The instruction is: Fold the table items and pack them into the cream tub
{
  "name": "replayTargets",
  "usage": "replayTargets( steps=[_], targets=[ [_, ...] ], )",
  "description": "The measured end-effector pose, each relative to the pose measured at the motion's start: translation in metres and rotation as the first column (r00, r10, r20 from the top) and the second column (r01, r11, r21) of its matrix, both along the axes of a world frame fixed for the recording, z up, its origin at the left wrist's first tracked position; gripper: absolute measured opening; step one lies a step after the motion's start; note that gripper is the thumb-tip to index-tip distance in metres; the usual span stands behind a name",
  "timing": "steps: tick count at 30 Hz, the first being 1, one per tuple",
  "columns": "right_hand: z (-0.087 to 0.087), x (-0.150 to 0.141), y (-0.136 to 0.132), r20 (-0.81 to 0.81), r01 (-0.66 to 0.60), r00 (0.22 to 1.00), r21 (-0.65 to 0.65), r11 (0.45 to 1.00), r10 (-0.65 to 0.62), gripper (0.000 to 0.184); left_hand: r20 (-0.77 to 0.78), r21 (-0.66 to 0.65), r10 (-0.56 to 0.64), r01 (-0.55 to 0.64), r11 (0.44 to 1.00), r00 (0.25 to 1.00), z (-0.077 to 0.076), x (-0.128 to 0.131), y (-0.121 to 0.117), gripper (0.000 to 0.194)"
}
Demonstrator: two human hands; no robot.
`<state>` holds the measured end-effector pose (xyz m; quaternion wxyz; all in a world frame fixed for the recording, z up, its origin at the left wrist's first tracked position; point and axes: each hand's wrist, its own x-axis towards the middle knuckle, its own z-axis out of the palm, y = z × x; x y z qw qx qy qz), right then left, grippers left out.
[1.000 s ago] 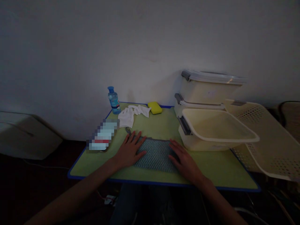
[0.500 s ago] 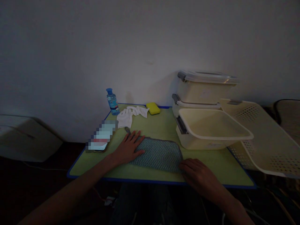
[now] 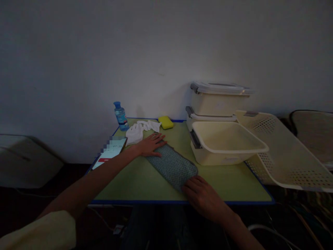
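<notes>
A folded grey-blue cloth (image 3: 173,165) with a woven texture lies slantwise on the green table top (image 3: 135,180). Across its far left end rests my left hand (image 3: 152,144), open and palm down with the fingers spread. My right hand (image 3: 199,192) has its fingers bent and closed at the cloth's near right corner; the fingertips are partly hidden. White gloves (image 3: 135,133) lie just beyond my left hand. A phone (image 3: 114,149) with a lit screen sits left of the gloves, partly behind my left forearm.
A blue bottle (image 3: 121,117) and a yellow sponge (image 3: 165,122) stand along the back by the wall. On the right are an open cream bin (image 3: 221,158), stacked lidded boxes (image 3: 218,104) behind it, and a perforated basket (image 3: 286,166) past the table's edge.
The cloth has turned from lying nearly crosswise to a slant, its left end now farther away. My left hand went forward with that end; my view shifted slightly.
</notes>
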<state>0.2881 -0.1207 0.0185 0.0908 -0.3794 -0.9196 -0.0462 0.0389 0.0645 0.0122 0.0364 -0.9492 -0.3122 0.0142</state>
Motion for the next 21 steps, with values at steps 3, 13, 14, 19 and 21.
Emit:
replayTargets(
  steps=[3,13,14,19,21],
  targets=[
    [-0.002,-0.008,0.000,-0.017,-0.014,1.000,-0.012,1.000,0.014,0.012,0.052,0.012,0.153,-0.154,0.988,0.987,-0.001,0.007,-0.017,0.074],
    [-0.006,-0.005,0.005,-0.091,-0.040,0.995,0.058,0.997,0.045,0.009,0.203,-0.060,0.447,-0.445,0.894,0.871,-0.032,0.049,-0.077,0.079],
    [-0.005,-0.002,0.007,-0.092,-0.040,0.995,0.067,0.997,0.046,0.010,0.206,-0.053,0.440,-0.439,0.897,0.874,-0.032,0.049,-0.076,0.080],
    [-0.001,0.014,0.018,-0.091,-0.036,0.995,0.147,0.988,0.050,0.018,0.182,-0.065,0.362,-0.356,0.932,0.914,-0.028,0.044,-0.070,0.081],
    [-0.001,0.016,0.021,-0.098,-0.040,0.994,0.159,0.986,0.056,0.019,0.176,-0.066,0.307,-0.300,0.952,0.935,-0.025,0.041,-0.068,0.080]
  ],
)
